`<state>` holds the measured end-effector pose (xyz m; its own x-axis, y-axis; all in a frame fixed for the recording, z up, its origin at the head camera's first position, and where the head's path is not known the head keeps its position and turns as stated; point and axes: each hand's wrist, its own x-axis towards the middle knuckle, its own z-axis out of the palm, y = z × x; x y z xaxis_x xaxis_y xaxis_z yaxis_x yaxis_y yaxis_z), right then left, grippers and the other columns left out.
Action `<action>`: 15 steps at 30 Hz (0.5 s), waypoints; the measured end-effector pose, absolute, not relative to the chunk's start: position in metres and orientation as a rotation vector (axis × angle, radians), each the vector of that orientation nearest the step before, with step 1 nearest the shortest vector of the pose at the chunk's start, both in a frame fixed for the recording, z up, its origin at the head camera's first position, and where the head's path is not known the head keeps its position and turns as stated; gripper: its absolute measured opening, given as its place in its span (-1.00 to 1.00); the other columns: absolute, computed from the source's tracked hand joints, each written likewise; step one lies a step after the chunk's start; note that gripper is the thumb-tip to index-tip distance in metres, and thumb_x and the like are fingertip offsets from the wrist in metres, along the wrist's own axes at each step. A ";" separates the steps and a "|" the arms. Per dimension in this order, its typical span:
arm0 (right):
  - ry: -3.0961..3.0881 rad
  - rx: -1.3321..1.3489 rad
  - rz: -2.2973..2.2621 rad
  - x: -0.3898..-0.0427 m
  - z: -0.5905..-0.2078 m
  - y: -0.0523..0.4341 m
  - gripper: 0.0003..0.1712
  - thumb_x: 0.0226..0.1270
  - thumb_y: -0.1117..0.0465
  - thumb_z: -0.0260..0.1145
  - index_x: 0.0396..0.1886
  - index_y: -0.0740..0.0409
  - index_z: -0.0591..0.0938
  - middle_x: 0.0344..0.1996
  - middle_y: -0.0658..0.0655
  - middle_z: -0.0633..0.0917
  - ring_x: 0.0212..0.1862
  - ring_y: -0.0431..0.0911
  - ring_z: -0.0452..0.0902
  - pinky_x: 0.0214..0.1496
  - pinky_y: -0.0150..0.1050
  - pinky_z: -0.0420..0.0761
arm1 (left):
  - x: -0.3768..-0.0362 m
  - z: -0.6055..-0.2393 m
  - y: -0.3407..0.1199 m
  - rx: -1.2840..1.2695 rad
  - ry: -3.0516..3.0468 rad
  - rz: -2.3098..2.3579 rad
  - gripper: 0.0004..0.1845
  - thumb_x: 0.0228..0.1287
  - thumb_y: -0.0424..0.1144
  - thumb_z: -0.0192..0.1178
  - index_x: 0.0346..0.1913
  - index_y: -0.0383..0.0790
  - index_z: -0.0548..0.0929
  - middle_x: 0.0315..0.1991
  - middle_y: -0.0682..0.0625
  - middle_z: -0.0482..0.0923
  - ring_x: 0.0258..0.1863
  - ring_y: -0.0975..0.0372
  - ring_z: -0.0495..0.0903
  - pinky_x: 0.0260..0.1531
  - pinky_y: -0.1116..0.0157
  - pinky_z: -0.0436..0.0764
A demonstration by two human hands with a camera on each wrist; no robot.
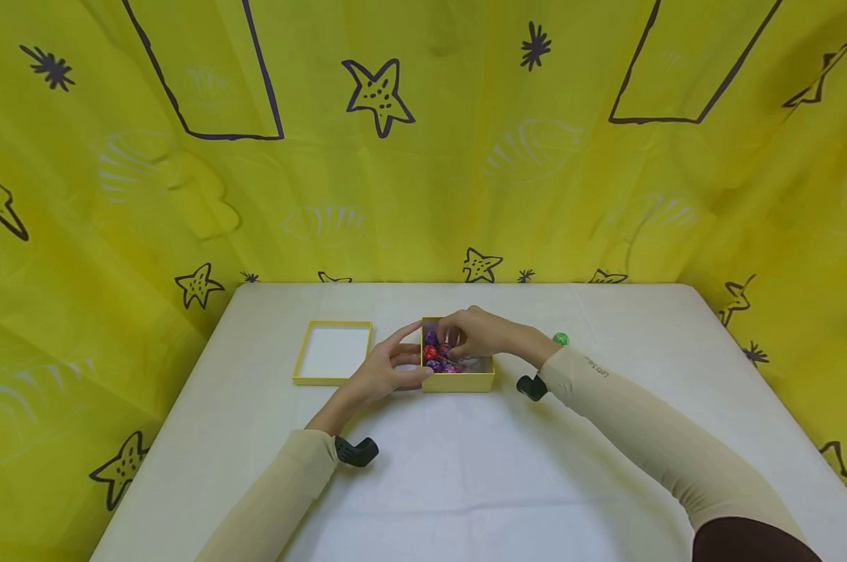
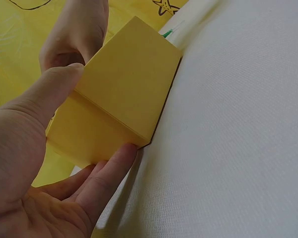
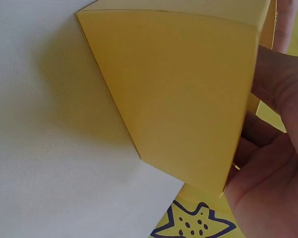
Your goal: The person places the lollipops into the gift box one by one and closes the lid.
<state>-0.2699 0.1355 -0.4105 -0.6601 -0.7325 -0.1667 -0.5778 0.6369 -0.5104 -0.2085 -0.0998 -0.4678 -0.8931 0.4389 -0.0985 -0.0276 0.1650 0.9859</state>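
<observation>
Fingers [image 1: 403, 337] of the left hand [image 1: 384, 371] braced the yellow box [image 1: 458, 381], straight. Right hand [image 1: 475, 332] pinched a wrapped sweet [image 1: 446, 348] inside. Best practice: hold the box steady.

White table [image 1: 465, 484] is bearing a yellow box [image 1: 458, 382] of wrapped sweets [image 1: 435, 355], its lid [image 1: 332, 353] lying just beside, and a green object [image 1: 560, 339].
</observation>
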 end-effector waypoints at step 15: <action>2.514 -1.086 -0.606 -0.266 -0.398 0.142 -0.69 0.33 0.30 0.47 0.05 0.16 0.69 -0.16 0.09 0.75 -0.17 -0.14 0.64 -0.03 -0.25 0.69 | -0.208 -0.465 -0.100 0.388 2.089 1.761 -0.04 0.29 -0.28 0.46 0.63 0.19 0.15 0.42 -0.36 0.33 0.27 -0.08 0.52 0.00 0.11 0.72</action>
<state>-0.2662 0.1425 -0.3984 -0.6527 -0.7458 -0.1333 -0.6031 0.6179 -0.5045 -0.2081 -0.0999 -0.4655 -0.8898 0.4430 -0.1094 -0.0328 0.1770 0.9837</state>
